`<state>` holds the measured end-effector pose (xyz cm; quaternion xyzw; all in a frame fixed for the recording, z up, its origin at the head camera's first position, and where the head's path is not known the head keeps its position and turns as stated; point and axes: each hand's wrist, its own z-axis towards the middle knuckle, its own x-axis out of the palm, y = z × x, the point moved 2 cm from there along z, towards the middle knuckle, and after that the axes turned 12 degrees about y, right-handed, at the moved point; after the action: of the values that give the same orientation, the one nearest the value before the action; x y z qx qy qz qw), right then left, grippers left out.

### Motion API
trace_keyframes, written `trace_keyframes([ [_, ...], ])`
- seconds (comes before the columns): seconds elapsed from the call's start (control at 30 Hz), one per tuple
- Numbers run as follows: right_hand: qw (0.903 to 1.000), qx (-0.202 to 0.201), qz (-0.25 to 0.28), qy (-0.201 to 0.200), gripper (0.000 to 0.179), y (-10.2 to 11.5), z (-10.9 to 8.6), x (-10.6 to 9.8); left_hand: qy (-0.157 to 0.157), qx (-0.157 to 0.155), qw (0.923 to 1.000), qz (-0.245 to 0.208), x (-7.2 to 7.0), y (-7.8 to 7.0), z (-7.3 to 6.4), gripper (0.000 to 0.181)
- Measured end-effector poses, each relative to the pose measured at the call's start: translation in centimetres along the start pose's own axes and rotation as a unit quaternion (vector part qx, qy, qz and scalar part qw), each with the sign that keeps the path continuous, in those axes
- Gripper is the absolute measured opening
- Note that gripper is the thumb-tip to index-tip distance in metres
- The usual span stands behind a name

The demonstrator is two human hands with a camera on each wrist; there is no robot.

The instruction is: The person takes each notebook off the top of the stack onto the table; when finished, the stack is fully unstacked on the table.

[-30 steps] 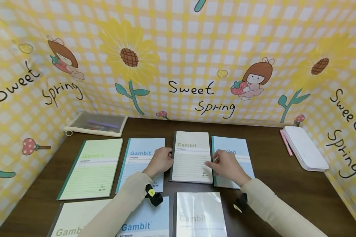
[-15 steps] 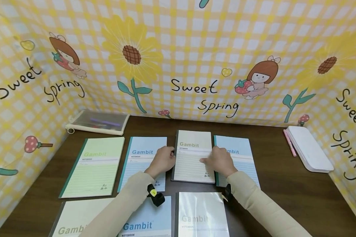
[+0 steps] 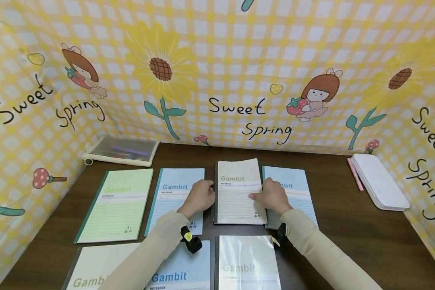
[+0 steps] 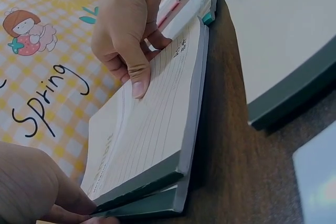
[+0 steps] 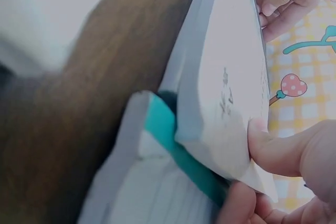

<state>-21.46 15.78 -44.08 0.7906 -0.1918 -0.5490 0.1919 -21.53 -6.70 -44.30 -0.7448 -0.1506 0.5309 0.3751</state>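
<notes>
My right hand [image 3: 274,196] pinches the right edge of a cream notebook [image 3: 237,205] with a dark spine, its thumb on the cover. That notebook lies slightly skewed on another dark-spined notebook [image 4: 144,207], whose spine shows beneath it in the left wrist view. My left hand [image 3: 201,197] grips at the spine side, fingertips by the two spines; which one they hold is partly hidden. Under the right hand lies a blue notebook [image 3: 299,201] with a teal spine; another blue notebook [image 3: 177,177] lies beneath the left hand and wrist.
A green notebook [image 3: 116,201] lies at left. Nearer stand a cream notebook [image 3: 98,262], a blue notebook [image 3: 192,262] and a glossy pale notebook [image 3: 246,257]. At the back are a mesh pencil pouch [image 3: 121,151], a pink pen [image 3: 355,174] and a white case [image 3: 378,183].
My right hand has moved left from over the blue notebook onto the cream notebook's edge. The upper cream notebook has shifted slightly right, off the one beneath. My left hand stays at the spine.
</notes>
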Motion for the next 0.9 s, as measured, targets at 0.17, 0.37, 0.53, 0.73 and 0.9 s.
trace_keyframes([
  [0.17, 0.9998, -0.012, 0.009, -0.011, 0.036, -0.1, -0.1, 0.0, -0.002, -0.001, 1.0, 0.0, 0.1, 0.0, 0.0, 0.025],
  [0.37, 0.9932, -0.005, 0.114, 0.024, 0.033, -0.8, -0.7, -0.3, -0.002, 0.0, 1.0, 0.002, 0.2, 0.0, 0.2, 0.016],
  [0.53, 0.9797, -0.007, 0.193, 0.055, 0.028, -1.7, -0.8, -0.7, 0.0, -0.002, 1.0, 0.006, 0.4, 0.0, 0.4, 0.023],
  [0.73, 0.9602, -0.074, 0.257, 0.081, 0.028, -2.1, -1.5, -1.9, 0.002, -0.012, 0.9998, 0.014, 0.5, 0.3, 0.6, 0.027],
  [0.9, 0.9504, -0.109, 0.277, 0.09, 0.032, -3.1, -3.9, -4.4, -0.005, -0.018, 0.9996, 0.02, 0.4, 0.4, 0.5, 0.03],
])
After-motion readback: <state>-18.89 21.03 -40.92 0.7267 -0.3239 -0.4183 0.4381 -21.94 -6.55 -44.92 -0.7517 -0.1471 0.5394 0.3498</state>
